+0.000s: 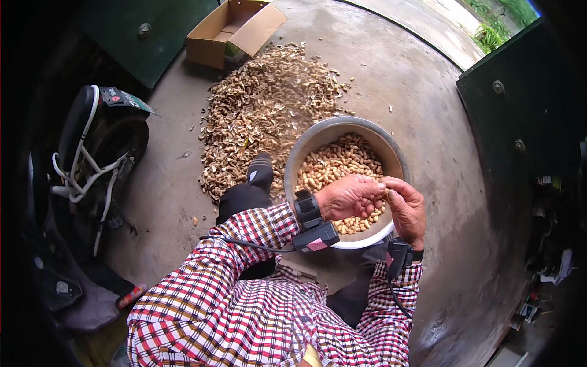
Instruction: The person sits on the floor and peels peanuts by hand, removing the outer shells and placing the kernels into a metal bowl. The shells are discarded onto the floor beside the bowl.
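Note:
My left hand point(353, 197) and my right hand point(407, 209) meet fingertip to fingertip above the right side of a round metal basin point(394, 158). Between the pinched thumbs and forefingers shows a small pale bit of a peanut point(385, 191), mostly covered by the fingers. The other fingers of the left hand curl inward, and its palm is hidden. Unshelled peanuts point(336, 164) fill much of the basin below. Each wrist wears a black strapped device, the left one point(312, 223) with a cable running up the checked sleeve.
A wide heap of peanut shells point(244, 122) covers the floor left of and beyond the basin, against my foot point(261, 171). An open cardboard box point(206, 52) stands behind the heap. A parked two-wheeler point(85, 168) is at left. Dark green doors point(516, 104) flank the opening.

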`<state>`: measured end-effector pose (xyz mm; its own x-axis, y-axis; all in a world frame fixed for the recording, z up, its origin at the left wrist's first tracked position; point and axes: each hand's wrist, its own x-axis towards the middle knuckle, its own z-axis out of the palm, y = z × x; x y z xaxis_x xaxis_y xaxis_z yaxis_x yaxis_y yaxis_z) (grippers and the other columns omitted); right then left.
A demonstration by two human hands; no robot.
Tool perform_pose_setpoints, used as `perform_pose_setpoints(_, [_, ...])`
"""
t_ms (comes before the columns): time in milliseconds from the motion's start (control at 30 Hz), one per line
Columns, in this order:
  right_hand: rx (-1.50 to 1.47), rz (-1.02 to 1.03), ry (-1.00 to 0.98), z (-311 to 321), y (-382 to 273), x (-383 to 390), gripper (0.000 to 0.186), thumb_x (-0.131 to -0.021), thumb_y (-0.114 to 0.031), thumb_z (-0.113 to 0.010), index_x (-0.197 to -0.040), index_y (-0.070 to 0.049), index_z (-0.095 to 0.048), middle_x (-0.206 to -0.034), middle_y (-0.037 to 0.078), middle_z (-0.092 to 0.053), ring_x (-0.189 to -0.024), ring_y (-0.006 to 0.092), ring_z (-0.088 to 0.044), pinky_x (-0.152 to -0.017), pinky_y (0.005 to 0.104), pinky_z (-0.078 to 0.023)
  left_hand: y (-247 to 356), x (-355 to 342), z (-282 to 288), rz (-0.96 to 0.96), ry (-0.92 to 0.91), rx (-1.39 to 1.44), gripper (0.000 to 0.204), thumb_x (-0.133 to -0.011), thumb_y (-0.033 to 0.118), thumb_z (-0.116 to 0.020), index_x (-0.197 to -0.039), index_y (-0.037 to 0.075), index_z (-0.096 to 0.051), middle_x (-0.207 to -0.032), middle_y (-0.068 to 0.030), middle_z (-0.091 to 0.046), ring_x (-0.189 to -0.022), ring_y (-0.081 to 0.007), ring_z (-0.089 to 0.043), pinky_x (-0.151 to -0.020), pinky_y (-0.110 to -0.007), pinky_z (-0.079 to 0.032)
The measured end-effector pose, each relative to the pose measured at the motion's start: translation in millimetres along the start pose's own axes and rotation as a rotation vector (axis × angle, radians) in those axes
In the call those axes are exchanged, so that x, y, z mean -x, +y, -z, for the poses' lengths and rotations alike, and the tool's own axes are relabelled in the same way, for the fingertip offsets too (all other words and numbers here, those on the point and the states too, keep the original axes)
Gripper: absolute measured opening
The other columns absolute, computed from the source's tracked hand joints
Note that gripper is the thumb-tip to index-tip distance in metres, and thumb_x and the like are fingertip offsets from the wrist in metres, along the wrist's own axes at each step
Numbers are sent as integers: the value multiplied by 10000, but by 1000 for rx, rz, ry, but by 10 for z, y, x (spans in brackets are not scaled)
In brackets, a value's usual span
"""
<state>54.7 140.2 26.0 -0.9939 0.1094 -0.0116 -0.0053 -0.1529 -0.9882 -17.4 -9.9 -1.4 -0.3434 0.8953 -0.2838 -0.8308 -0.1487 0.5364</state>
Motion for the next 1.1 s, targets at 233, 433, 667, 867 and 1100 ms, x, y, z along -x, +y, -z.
perform_pose_setpoints(233, [-144, -71, -25, 19, 35, -6, 224, -802, -65, -554, -992, 53, -582, -1030, 108, -552, -982, 172, -496, -860, 273, -377, -5, -4, -41, -49, -85, -28, 168, -837, 204, -542, -880, 41, -552, -737, -26, -551, -590, -57, -503, -493, -179, -416])
perform_pose_setpoints(433, [-263, -161, -53, 57, 22, 22, 317, -807, -43, -539, -1106, 54, -502, -1119, 151, -520, -1006, 187, -509, -865, 294, -409, 36, 18, -95, -105, -45, -224, 178, -840, 166, -536, -924, 10, -554, -700, -17, -550, -571, -63, -518, -471, -182, -430])
perform_pose_setpoints(667, [-403, -231, -29, 6, 22, 15, 465, -787, -105, -585, -1194, 42, -416, -1089, 146, -535, -973, 193, -534, -865, 297, -415, 49, 36, -156, -140, -5, -217, 186, -832, 180, -549, -871, -1, -567, -683, -38, -563, -562, -86, -555, -451, -192, -455])
perform_pose_setpoints(867, [-333, -138, -91, -192, 120, 0, 868, -638, -284, -741, -1303, -5, -259, -1168, 151, -466, -897, 165, -541, -639, 232, -470, 54, 9, -207, -190, 14, -312, 194, -804, 173, -579, -854, -15, -583, -653, -61, -565, -484, -95, -536, -413, -193, -434])
perform_pose_setpoints(1100, [-420, -131, -62, -339, 112, -31, 862, -607, -275, -759, -1282, -4, -297, -1181, 144, -451, -896, 146, -534, -598, 199, -468, 42, 4, -255, -324, 72, -288, 104, -747, 93, -607, -745, -10, -615, -578, -41, -547, -462, -84, -495, -402, -185, -379])
